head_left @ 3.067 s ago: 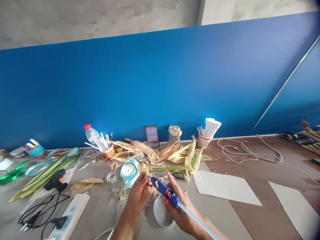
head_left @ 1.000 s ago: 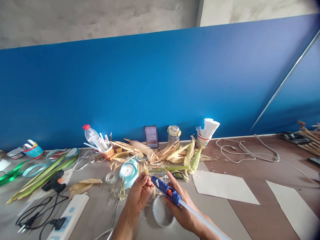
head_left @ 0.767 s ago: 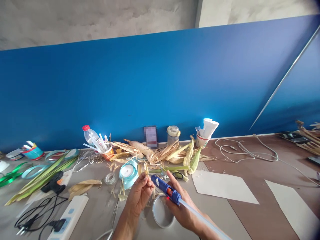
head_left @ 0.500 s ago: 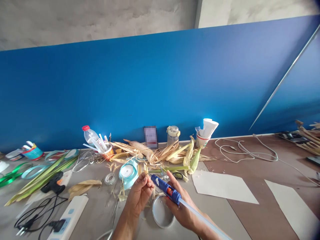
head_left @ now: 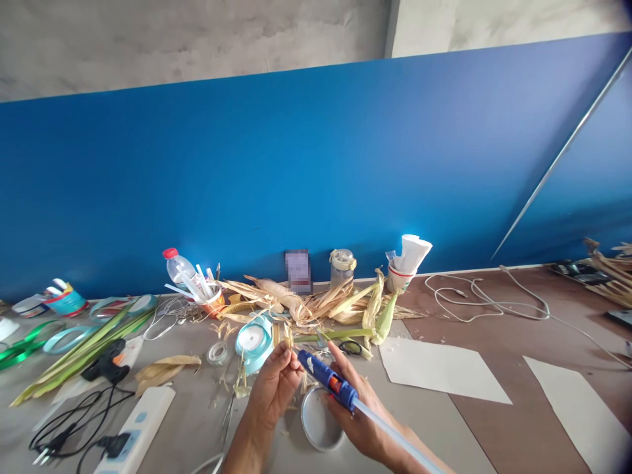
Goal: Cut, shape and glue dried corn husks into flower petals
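Observation:
My right hand (head_left: 358, 411) grips a blue hot-glue gun (head_left: 326, 378) with a clear glue stick (head_left: 395, 440) trailing from its back. The gun's nozzle points up-left at a small piece of dry corn husk (head_left: 289, 337) that my left hand (head_left: 274, 388) pinches between its fingertips. Both hands hover low over the grey table, just above a round metal lid (head_left: 320, 419).
Behind the hands lie a pale blue ribbon spool (head_left: 253, 340), a pile of corn husks (head_left: 316, 306), scissors (head_left: 351, 347), a water bottle (head_left: 178, 266) and cups. At the left sit a black glue gun (head_left: 106, 357), a power strip (head_left: 137, 426) and green leaves. White paper sheets (head_left: 439, 369) lie at the right.
The hands and the glue gun stay almost still; the gun has only shifted very slightly against the husk piece. Nothing else on the table has moved.

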`<state>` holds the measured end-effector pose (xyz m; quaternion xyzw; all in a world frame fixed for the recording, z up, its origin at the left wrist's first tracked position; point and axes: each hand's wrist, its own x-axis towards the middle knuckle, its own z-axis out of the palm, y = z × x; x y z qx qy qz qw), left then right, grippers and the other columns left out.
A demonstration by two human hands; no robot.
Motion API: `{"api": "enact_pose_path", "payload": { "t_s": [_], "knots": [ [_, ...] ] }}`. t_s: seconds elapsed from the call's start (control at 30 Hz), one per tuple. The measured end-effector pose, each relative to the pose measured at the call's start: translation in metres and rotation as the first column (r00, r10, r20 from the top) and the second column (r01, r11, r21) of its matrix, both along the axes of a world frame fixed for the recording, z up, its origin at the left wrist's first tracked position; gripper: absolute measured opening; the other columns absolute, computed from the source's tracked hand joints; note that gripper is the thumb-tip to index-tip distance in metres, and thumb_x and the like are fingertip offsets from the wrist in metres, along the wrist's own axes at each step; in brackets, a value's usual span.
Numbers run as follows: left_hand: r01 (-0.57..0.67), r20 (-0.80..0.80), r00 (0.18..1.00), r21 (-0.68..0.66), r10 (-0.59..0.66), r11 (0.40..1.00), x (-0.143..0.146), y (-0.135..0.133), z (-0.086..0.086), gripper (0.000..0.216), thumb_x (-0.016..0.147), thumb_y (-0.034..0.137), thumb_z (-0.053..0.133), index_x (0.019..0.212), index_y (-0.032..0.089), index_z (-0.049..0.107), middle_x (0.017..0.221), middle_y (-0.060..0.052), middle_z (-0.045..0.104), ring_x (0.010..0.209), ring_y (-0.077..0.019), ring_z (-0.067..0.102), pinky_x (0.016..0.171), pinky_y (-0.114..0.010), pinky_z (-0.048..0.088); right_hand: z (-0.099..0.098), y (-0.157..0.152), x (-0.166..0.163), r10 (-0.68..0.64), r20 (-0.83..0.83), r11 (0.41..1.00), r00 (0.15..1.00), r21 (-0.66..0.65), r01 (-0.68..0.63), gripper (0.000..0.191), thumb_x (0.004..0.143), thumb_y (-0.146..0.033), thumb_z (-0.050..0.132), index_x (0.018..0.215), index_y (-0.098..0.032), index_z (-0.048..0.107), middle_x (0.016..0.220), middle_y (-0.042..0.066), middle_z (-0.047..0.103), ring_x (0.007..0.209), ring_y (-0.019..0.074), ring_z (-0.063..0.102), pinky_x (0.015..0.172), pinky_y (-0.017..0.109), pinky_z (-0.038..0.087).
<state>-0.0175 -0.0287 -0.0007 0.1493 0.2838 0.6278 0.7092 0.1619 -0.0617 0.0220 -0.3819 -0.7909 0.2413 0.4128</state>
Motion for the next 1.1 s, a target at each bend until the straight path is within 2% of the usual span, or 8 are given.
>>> {"api": "enact_pose_path", "payload": {
  "t_s": [0.17, 0.37, 0.57, 0.7, 0.83, 0.93, 1.1],
  "knots": [
    [-0.008, 0.018, 1.000, -0.015, 0.008, 1.000, 0.000, 0.001, -0.001, 0.017, 0.060, 0.007, 0.074, 0.071, 0.016, 0.065, 0.061, 0.002, 0.061, 0.052, -0.0059, 0.052, 0.058, -0.018, 0.045, 0.000, -0.001, -0.001, -0.008, -0.003, 1.000, 1.000, 0.001, 0.008, 0.067, 0.083, -0.022, 0.043, 0.141, -0.021, 0.010, 0.106, 0.010, 0.062, 0.087, 0.0204, 0.063, 0.070, 0.029, 0.055],
    [0.022, 0.015, 1.000, 0.042, -0.023, 0.999, 0.000, 0.001, 0.001, 0.011, 0.065, 0.008, 0.071, 0.068, 0.015, 0.063, 0.063, 0.001, 0.059, 0.054, -0.0062, 0.050, 0.060, -0.019, 0.045, -0.003, -0.001, 0.004, 0.001, -0.027, 0.999, 1.000, -0.035, -0.002, 0.065, 0.082, -0.022, 0.046, 0.139, -0.020, 0.016, 0.118, 0.012, 0.056, 0.100, 0.0223, 0.058, 0.079, 0.031, 0.052],
    [0.098, 0.034, 0.994, 0.130, -0.103, 0.987, 0.001, -0.001, 0.006, 0.008, 0.070, 0.010, 0.066, 0.069, 0.014, 0.060, 0.067, 0.000, 0.055, 0.058, -0.0071, 0.048, 0.063, -0.022, 0.043, -0.001, 0.002, 0.011, 0.009, -0.099, 1.000, 0.995, 0.012, -0.008, 0.064, 0.084, -0.027, 0.048, 0.140, -0.021, 0.016, 0.125, 0.014, 0.051, 0.110, 0.0247, 0.053, 0.086, 0.034, 0.048],
    [0.095, 0.000, 0.995, 0.133, -0.095, 0.987, 0.002, -0.001, 0.005, 0.008, 0.070, 0.012, 0.067, 0.069, 0.015, 0.060, 0.067, 0.000, 0.055, 0.059, -0.0074, 0.048, 0.064, -0.022, 0.043, -0.001, 0.006, 0.009, 0.056, -0.066, 0.992, 0.996, 0.113, -0.048, 0.062, 0.084, -0.024, 0.047, 0.139, -0.022, 0.018, 0.119, 0.013, 0.056, 0.102, 0.0239, 0.057, 0.081, 0.033, 0.049],
    [0.059, -0.011, 0.998, 0.111, -0.059, 0.992, 0.003, 0.000, 0.004, 0.010, 0.067, 0.011, 0.070, 0.067, 0.015, 0.060, 0.065, 0.000, 0.056, 0.057, -0.0076, 0.047, 0.062, -0.021, 0.042, 0.002, 0.006, 0.005, 0.089, 0.042, 0.954, 0.995, 0.283, -0.097, 0.063, 0.084, -0.022, 0.046, 0.140, -0.021, 0.017, 0.092, 0.010, 0.063, 0.076, 0.0203, 0.061, 0.066, 0.031, 0.051],
    [0.047, 0.014, 0.999, 0.086, -0.049, 0.995, 0.003, 0.000, 0.005, 0.012, 0.064, 0.009, 0.071, 0.067, 0.016, 0.060, 0.064, 0.000, 0.056, 0.056, -0.0076, 0.046, 0.061, -0.022, 0.042, 0.006, 0.005, 0.005, -0.032, 0.137, 0.921, 0.990, 0.389, -0.024, 0.060, 0.085, -0.018, 0.040, 0.141, -0.019, 0.016, 0.081, 0.008, 0.061, 0.067, 0.0203, 0.057, 0.062, 0.034, 0.050],
    [0.053, 0.033, 0.998, 0.082, -0.056, 0.995, 0.003, -0.001, 0.006, 0.012, 0.064, 0.011, 0.071, 0.065, 0.015, 0.059, 0.064, -0.001, 0.056, 0.057, -0.0082, 0.045, 0.062, -0.024, 0.041, 0.008, 0.008, 0.024, -0.302, 0.239, 0.865, 0.923, 0.475, 0.160, 0.069, 0.082, -0.016, 0.035, 0.142, -0.007, 0.001, 0.108, 0.020, 0.056, 0.091, 0.0288, 0.055, 0.080, 0.046, 0.045]
  ]
}}
